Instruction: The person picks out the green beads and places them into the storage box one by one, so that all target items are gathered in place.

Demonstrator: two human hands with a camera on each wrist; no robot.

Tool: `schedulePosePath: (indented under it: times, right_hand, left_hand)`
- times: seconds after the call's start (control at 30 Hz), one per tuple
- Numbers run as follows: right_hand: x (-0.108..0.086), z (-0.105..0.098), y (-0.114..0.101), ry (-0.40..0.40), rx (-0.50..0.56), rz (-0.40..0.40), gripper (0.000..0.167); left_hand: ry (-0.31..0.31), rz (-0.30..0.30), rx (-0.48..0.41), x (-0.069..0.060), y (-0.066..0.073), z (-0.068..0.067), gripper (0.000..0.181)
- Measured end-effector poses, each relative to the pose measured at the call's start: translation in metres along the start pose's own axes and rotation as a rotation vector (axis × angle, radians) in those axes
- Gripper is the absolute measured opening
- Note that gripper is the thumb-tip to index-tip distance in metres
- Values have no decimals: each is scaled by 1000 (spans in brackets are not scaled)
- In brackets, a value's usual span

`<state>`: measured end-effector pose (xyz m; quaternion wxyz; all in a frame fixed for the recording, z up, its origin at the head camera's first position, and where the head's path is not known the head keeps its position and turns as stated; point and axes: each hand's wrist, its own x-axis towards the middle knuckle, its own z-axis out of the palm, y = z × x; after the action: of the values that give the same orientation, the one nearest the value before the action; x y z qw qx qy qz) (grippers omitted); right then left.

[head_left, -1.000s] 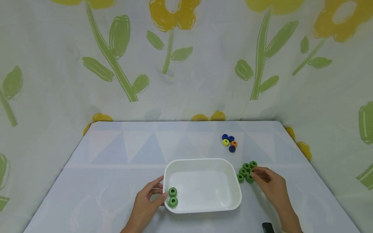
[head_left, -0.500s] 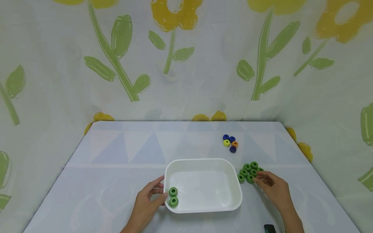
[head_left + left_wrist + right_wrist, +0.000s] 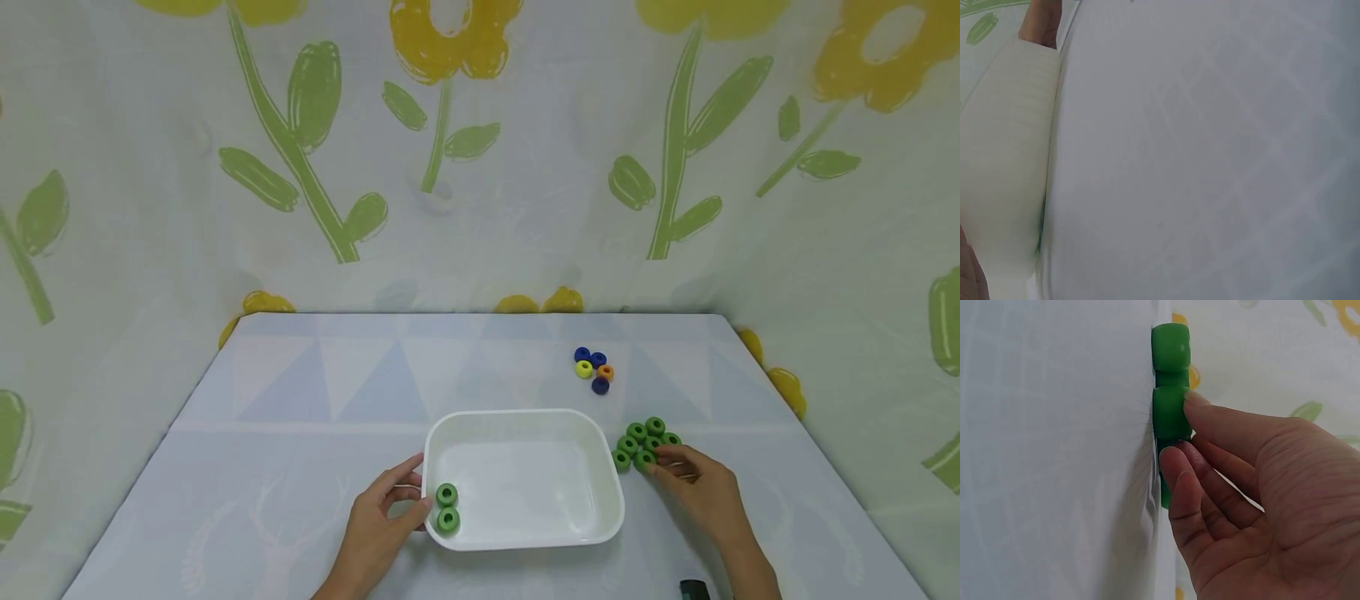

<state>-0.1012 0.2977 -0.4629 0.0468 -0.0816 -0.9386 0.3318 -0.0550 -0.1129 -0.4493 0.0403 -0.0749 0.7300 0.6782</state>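
A white tray (image 3: 525, 483) holds two green beads (image 3: 447, 507) in its left end. My left hand (image 3: 375, 529) grips the tray's left edge, thumb over the rim. In the left wrist view the tray's outer wall (image 3: 1007, 156) fills the left side. Against the tray's right side lies a cluster of several green beads (image 3: 627, 445). At the near side of that cluster, my right hand (image 3: 705, 496) pinches one green bead (image 3: 644, 461) between thumb and finger. The right wrist view shows the thumb of my right hand (image 3: 1254, 481) on a green bead (image 3: 1171, 412).
Behind the green cluster sit several other beads: blue ones (image 3: 597, 359), a yellow one (image 3: 583, 369), an orange one (image 3: 605, 372). A dark object (image 3: 693, 590) shows at the bottom edge, left of my right forearm. A flowered cloth (image 3: 525, 208) hangs behind the table.
My right hand has shifted slightly toward the near side of the cluster, and a green bead it hid at the cluster's right now shows. My left hand stays on the tray.
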Motion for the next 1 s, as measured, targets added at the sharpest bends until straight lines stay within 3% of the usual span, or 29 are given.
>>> schedulePosePath:
  times: [0.47,1.0]
  right_hand:
    - [0,1,-2,-48,-13,49,41]
    - [1,8,-2,-52,-22,25,41]
  left_hand:
    - [10,-11,6,1,2,0,55]
    - [-4,-13,7,-2,1,1,57]
